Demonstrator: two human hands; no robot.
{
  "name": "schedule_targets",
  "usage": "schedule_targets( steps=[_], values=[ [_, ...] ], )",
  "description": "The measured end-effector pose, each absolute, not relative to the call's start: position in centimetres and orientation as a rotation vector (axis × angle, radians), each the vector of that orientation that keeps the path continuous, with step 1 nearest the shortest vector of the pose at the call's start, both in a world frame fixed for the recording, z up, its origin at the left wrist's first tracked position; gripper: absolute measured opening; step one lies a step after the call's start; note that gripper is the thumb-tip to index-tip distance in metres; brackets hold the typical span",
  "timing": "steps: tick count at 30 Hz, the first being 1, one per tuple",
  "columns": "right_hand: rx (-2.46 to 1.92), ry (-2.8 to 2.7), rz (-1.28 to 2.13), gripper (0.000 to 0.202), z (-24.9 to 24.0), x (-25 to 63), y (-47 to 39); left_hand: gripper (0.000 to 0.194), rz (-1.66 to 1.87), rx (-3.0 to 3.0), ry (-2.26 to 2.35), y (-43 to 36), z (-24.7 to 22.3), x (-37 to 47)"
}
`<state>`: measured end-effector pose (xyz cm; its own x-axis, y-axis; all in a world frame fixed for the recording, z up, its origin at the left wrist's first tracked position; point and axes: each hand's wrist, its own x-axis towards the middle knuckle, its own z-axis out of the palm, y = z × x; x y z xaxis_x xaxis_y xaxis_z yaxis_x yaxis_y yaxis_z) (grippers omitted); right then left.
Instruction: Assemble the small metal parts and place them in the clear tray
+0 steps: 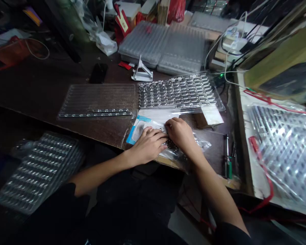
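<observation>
My left hand (149,144) lies palm down over a clear plastic bag (204,144) at the table's front edge, its fingers stretched out toward the right. My right hand (180,133) is beside it with the fingers curled together; whatever they may hold is hidden. Small dark parts (171,144) show between and below the hands. Under the left fingertips is a white sheet with a blue edge (130,136). Just beyond the hands sits a clear plastic tray (220,102) filled with rows of shiny metal parts (177,93). To its left lies another clear tray (99,95), with metal parts along its near side.
A white stand (142,73) and a dark phone (98,73) lie behind the trays. Stacked clear trays (142,42) stand farther back. A green-handled screwdriver (228,163) is at right, near a small block (211,115). More filled trays (38,170) sit low at left.
</observation>
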<state>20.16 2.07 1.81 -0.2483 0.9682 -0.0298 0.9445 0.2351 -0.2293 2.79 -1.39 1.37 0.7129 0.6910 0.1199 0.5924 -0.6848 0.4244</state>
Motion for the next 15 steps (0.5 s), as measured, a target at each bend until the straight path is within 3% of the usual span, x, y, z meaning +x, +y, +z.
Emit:
schedule_targets(
  steps=[10,15],
  values=[
    [-1.466,-2.250,0.850,0.021,3.8,23.6,1.2,0.031,0.408,2.500,0.924,-1.5,1.8,1.6],
    [-1.533,-2.312,0.638,0.024,3.5,22.6,1.3,0.023,0.488,2.442,1.065,-0.7,2.4,0.8]
  ],
)
